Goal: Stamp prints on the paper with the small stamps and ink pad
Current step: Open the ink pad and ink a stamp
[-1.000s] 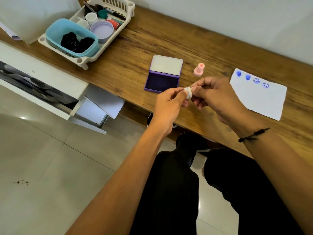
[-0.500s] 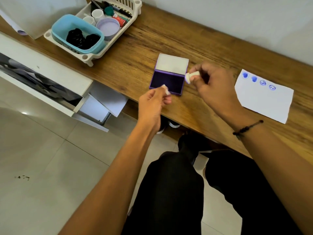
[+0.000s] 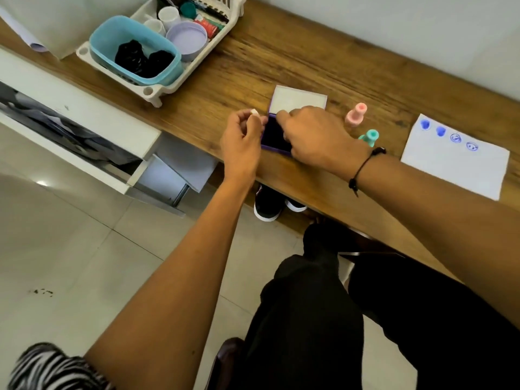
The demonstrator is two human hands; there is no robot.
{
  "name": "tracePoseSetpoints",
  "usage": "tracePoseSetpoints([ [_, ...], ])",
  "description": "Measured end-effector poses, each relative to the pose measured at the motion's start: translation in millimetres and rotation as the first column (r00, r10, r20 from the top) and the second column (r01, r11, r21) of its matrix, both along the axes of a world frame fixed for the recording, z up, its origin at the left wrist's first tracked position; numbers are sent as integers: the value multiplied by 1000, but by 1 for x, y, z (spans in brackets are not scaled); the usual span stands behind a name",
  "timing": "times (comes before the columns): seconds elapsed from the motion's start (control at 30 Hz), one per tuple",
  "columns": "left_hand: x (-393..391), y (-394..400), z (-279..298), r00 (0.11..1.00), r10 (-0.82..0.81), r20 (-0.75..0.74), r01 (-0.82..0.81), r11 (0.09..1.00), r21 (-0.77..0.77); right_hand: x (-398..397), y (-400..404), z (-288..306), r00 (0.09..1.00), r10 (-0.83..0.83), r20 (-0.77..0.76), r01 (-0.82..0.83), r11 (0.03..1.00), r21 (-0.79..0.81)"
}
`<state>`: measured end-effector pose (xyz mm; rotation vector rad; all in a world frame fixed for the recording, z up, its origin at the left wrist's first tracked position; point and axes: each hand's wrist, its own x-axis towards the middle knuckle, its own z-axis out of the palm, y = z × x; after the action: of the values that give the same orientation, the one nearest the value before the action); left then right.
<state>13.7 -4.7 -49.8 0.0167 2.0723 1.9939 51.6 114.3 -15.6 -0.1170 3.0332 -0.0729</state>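
The purple ink pad [image 3: 273, 134] lies open on the wooden desk [image 3: 253, 66], its white lid [image 3: 298, 101] folded back. My right hand [image 3: 315, 136] reaches down onto the dark pad with curled fingers; the white stamp it held a moment ago is hidden beneath them. Just left of the pad, my left hand [image 3: 240, 142] pinches a small white cap [image 3: 254, 111]. A pink stamp [image 3: 356, 115] and a teal stamp [image 3: 369, 137] stand upright to the right of the pad. The white paper [image 3: 455, 167] lies at the far right with several blue prints along its top.
A white rack [image 3: 153, 92] at the back left holds a teal tub [image 3: 132, 49], cups and lids. Below the desk's left part, a white drawer [image 3: 84, 122] stands open. Shoes [image 3: 267, 204] sit under the desk edge.
My hands pulled the cap off the white stamp and moved apart. The right hand then carried the stamp left and down onto the ink pad, while the left hand kept the cap beside it.
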Motion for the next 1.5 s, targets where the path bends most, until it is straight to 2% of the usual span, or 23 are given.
tracePoseSetpoints([
  [0.17, -3, 2, -4, 999, 39, 24, -40, 998, 43, -15, 5, 9, 983, 124, 137, -131, 991, 39],
  [0.37, -2, 0, -8, 1000, 24, 20, -25, 997, 71, -22, 7, 16, 954, 173, 246, -197, 977, 80],
  [1.17, -2, -4, -13, 998, -15, 58, 7, 989, 150, -25, 7, 14, 934, 224, 279, -268, 954, 134],
  [1.3, 0, -4, -9, 996, 3, 92, -16, 990, 139, -22, 6, 16, 942, 207, 264, -244, 963, 118],
  [1.4, -3, -2, 1, 986, 38, 160, -58, 990, 128, -16, 5, 17, 960, 136, 247, -162, 983, 87],
  [1.5, -3, -1, 19, 976, 143, 167, -168, 975, 147, -7, 6, 19, 982, 0, 188, 17, 996, -85],
])
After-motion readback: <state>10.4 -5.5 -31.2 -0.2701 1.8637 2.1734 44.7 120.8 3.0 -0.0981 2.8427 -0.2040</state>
